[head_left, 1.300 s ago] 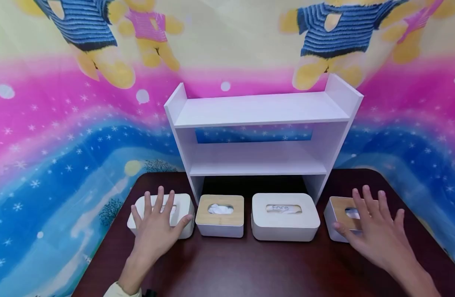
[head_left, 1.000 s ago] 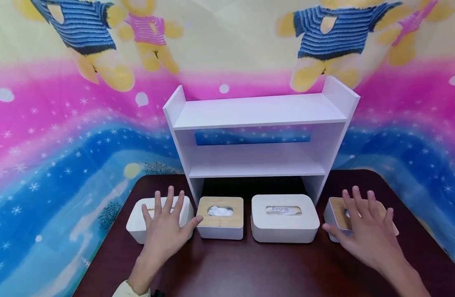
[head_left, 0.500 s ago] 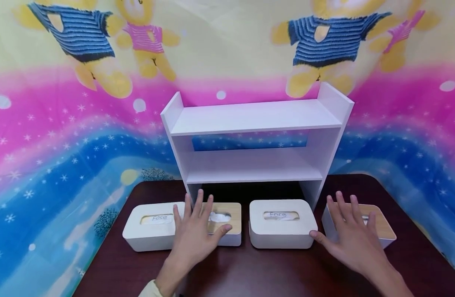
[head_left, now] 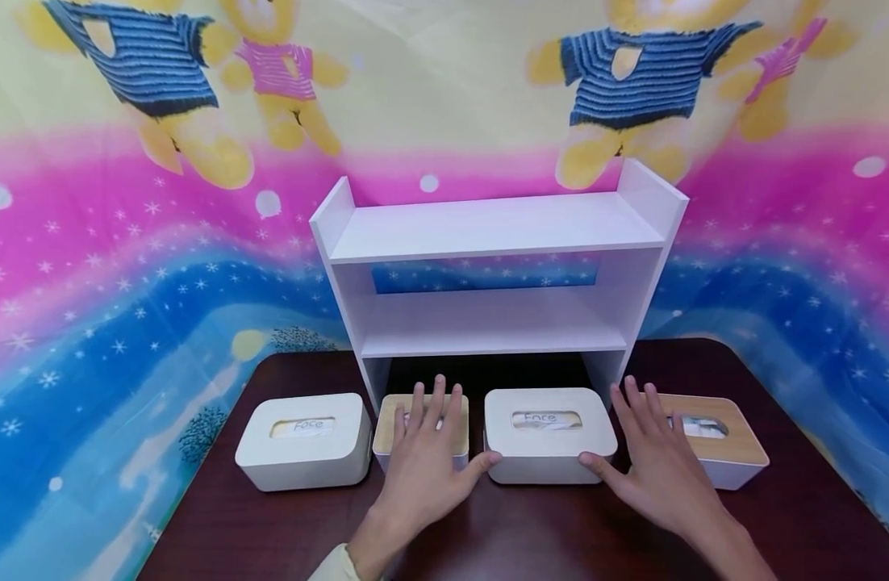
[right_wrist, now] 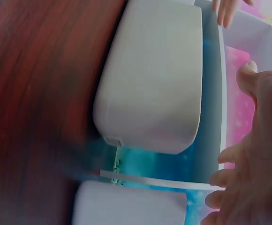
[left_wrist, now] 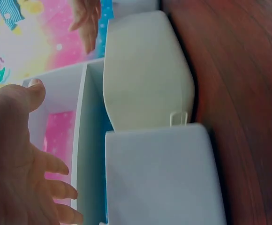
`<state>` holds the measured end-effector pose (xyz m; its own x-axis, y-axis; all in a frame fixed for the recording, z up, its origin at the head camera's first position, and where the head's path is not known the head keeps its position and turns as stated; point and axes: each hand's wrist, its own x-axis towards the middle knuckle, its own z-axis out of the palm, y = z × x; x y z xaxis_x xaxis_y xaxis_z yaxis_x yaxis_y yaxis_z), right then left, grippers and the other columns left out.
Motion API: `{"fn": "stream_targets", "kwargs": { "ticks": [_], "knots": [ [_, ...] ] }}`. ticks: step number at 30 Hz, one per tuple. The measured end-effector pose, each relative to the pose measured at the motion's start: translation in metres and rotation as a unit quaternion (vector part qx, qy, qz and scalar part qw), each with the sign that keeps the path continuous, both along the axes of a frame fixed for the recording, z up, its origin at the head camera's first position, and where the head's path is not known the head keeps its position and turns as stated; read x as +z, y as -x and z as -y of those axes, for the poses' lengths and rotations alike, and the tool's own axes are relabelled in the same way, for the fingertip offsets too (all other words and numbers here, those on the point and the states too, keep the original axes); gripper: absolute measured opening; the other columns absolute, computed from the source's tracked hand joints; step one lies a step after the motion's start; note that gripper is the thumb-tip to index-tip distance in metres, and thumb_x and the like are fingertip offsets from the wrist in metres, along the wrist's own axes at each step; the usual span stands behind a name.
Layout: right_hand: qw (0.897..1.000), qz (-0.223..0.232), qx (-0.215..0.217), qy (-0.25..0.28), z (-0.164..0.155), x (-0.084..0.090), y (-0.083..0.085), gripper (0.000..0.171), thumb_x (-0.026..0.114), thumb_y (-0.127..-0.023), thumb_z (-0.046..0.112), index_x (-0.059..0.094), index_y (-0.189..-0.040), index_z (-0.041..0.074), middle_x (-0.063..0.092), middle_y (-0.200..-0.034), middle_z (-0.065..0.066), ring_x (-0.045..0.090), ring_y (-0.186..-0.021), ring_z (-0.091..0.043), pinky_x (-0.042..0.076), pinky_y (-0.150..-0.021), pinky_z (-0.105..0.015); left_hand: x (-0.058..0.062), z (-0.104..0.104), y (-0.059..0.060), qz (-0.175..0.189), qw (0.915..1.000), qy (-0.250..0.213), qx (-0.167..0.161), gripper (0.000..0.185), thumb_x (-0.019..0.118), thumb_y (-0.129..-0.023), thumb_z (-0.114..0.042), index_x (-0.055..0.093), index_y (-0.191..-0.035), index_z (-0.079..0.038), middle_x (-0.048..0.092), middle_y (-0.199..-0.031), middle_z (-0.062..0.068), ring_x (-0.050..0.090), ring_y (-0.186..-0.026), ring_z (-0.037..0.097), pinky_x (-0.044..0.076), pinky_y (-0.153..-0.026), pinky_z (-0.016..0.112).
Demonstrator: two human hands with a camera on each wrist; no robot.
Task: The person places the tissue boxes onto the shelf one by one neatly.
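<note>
all-white rounded tissue box [head_left: 302,441] far left on the dark wooden table [head_left: 488,532], left hand [head_left: 423,468] fingers spread over the wood-lidded white tissue box [head_left: 419,428], second all-white tissue box [head_left: 549,434] between both hands, right hand [head_left: 655,468] splayed flat beside another wood-lidded tissue box [head_left: 709,448], white two-tier shelf [head_left: 491,274] behind

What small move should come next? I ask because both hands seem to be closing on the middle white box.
Probably bring both hands inward to clasp the white tissue box: the left hand and right hand flank it, open, thumbs near its front corners, and the white shelf behind is bare.
</note>
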<state>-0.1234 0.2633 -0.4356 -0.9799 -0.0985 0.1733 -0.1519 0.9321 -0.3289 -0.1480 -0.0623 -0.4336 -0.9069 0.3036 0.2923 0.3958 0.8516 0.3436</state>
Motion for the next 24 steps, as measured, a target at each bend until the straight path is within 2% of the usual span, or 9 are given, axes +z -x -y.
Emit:
{"fn": "stream_targets", "kwargs": {
  "ticks": [8, 13, 20, 24],
  "knots": [
    [0.999, 0.013, 0.018, 0.037, 0.011, -0.005, -0.002, 0.11, 0.07, -0.097, 0.064, 0.013, -0.173, 0.009, 0.009, -0.179, -0.026, -0.004, -0.167, -0.047, 0.004, -0.125, -0.081, 0.002, -0.018, -0.005, 0.021, 0.999, -0.03, -0.027, 0.102, 0.06, -0.096, -0.076, 0.029, -0.171, -0.013, 0.018, -0.181, 0.012, 0.013, -0.168, 0.04, 0.024, -0.13, 0.068],
    [0.998, 0.007, 0.028, 0.056, 0.015, -0.009, -0.004, 0.107, 0.07, -0.098, 0.061, 0.012, -0.174, 0.012, 0.012, -0.179, -0.026, 0.002, -0.167, -0.048, 0.011, -0.125, -0.081, 0.001, -0.027, -0.006, 0.016, 0.9981, -0.043, -0.041, 0.102, 0.064, -0.096, -0.072, 0.029, -0.171, -0.011, 0.023, -0.179, 0.017, 0.019, -0.166, 0.042, 0.029, -0.13, 0.063],
    [0.996, 0.024, 0.023, 0.078, 0.017, -0.01, -0.004, 0.107, 0.069, -0.099, 0.06, 0.008, -0.174, 0.014, 0.011, -0.179, -0.026, 0.001, -0.167, -0.047, 0.013, -0.124, -0.081, -0.001, -0.036, -0.009, 0.024, 0.9953, -0.074, -0.057, 0.1, 0.055, -0.099, -0.076, 0.031, -0.17, -0.01, 0.028, -0.177, 0.017, 0.027, -0.164, 0.039, 0.039, -0.126, 0.06],
    [0.995, 0.044, 0.011, 0.086, 0.017, -0.011, -0.004, 0.108, 0.066, -0.1, 0.064, 0.004, -0.174, 0.015, 0.008, -0.18, -0.024, 0.001, -0.167, -0.047, 0.018, -0.121, -0.083, -0.004, -0.039, -0.012, 0.03, 0.9927, -0.094, -0.069, 0.095, 0.06, -0.101, -0.068, 0.032, -0.17, -0.008, 0.029, -0.177, 0.017, 0.032, -0.163, 0.039, 0.045, -0.121, 0.058]
  ]
}}
